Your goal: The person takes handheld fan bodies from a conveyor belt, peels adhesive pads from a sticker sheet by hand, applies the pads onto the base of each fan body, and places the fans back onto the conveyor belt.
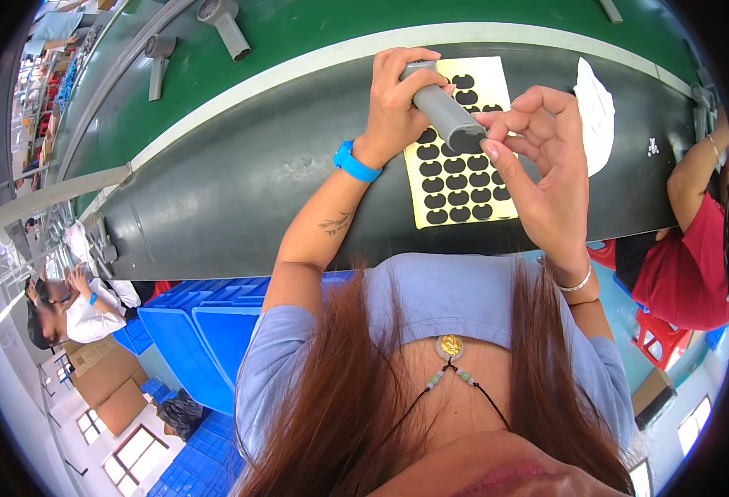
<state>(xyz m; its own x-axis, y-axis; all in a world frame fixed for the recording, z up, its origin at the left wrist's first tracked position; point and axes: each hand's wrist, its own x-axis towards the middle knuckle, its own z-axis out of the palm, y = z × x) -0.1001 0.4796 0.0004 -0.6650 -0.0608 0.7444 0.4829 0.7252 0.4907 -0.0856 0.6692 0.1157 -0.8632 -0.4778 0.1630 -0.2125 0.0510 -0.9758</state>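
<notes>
My left hand (401, 99) is wrapped round a grey handheld fan (442, 109), its handle slanting down to the right. The hand covers most of the fan's upper part. The handle's end face is dark, and I cannot tell if a sticker covers it. My right hand (546, 149) has its thumb and forefinger pinched at the right edge of that end, the other fingers curled. Whatever lies between those fingertips is too small to make out. Beneath both hands lies a pale yellow sheet (421, 195) with rows of black notched oval stickers (458, 198).
The sheet rests on a black work surface (240, 174). A crumpled white bag or cloth (596, 116) lies to its right. Past a pale rail, grey fans (230, 35) lie on a green belt (315, 25). Blue bins (170, 340) stand below left. People sit at both sides.
</notes>
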